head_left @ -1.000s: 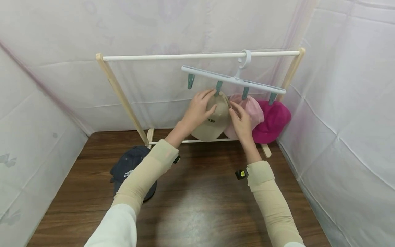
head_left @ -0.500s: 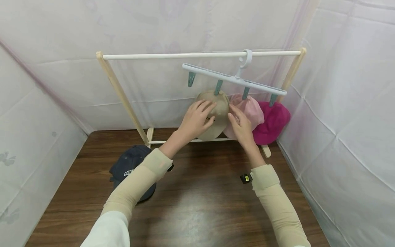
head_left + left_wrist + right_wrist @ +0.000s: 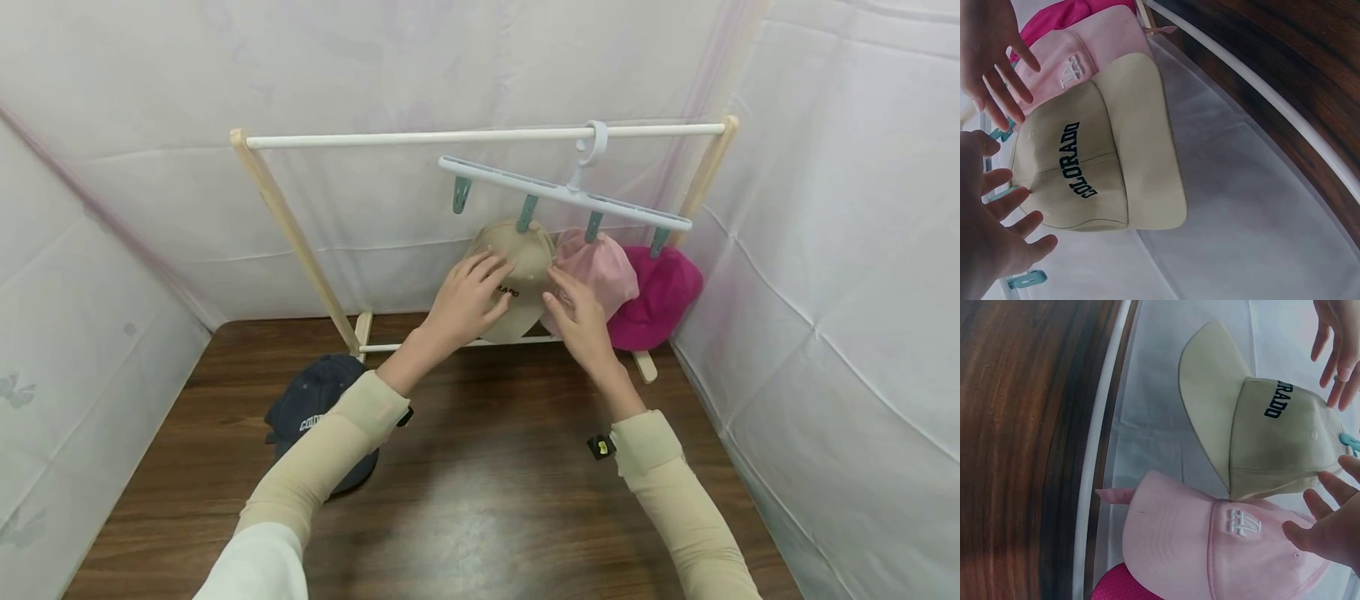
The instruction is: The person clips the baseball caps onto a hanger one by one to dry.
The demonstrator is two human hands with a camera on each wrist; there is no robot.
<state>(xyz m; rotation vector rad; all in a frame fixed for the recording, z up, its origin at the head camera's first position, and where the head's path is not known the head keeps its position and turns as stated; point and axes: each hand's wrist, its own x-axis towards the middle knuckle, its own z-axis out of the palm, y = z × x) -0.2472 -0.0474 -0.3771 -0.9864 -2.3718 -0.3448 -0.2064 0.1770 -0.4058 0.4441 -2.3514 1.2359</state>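
Observation:
A beige baseball cap (image 3: 528,254) lettered COLORADO hangs from a teal clip (image 3: 527,214) on the pale hanger (image 3: 555,192). My left hand (image 3: 468,300) is in front of this cap with loosely spread fingers. To the cap's right is my right hand (image 3: 581,321), fingers also spread and nothing gripped. Both wrist views show gaps around most fingertips; whether any finger brushes the beige cap (image 3: 1291,437) I cannot tell. A pink cap (image 3: 607,271), partly behind the right hand, and a magenta cap (image 3: 663,292) hang from clips further right.
The hanger hooks over the white top bar (image 3: 412,137) of a wooden-ended rack, tilting down to the right. Its leftmost clip (image 3: 461,196) holds nothing. A navy cap (image 3: 307,400) lies on the brown table (image 3: 480,500), partly behind the left forearm. White cloth walls surround the table.
Both hands have drawn down from the top of the beige cap beside its clip, leaving it hanging there. The left hand has also shifted slightly left.

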